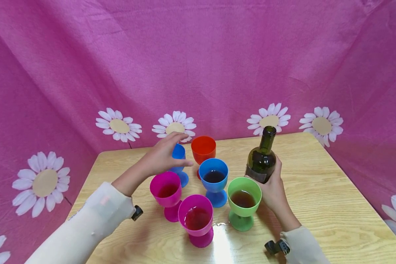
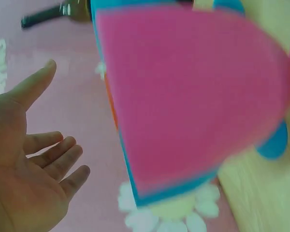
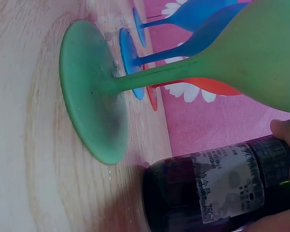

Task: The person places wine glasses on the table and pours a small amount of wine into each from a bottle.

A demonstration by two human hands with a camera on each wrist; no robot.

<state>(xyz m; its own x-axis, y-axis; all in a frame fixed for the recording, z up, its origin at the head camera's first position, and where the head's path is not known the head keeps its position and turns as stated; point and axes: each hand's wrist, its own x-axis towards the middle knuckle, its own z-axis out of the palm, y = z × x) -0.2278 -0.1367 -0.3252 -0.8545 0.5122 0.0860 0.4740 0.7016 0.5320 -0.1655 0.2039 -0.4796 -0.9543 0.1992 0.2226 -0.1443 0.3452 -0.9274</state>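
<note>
The bottle [image 1: 261,161] is gripped in my right hand [image 1: 274,187], just beyond the green goblet [image 1: 243,212]; my left hand [image 1: 161,156], thumb and fingers apart, partly hides a blue goblet [image 1: 179,152]. At my left wrist, a pink goblet [image 2: 193,96] blocks much behind it. At my right wrist, the green goblet overlaps a red goblet [image 3: 215,86].

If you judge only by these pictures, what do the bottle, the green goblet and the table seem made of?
The bottle is likely glass: dark green, glossy, with a translucent neck and bright highlights. The green goblet looks like plastic: opaque, smooth, softly shiny, though I cannot be sure. The table shows wood grain and a bright reflection: perhaps varnished wood or laminate.
</note>
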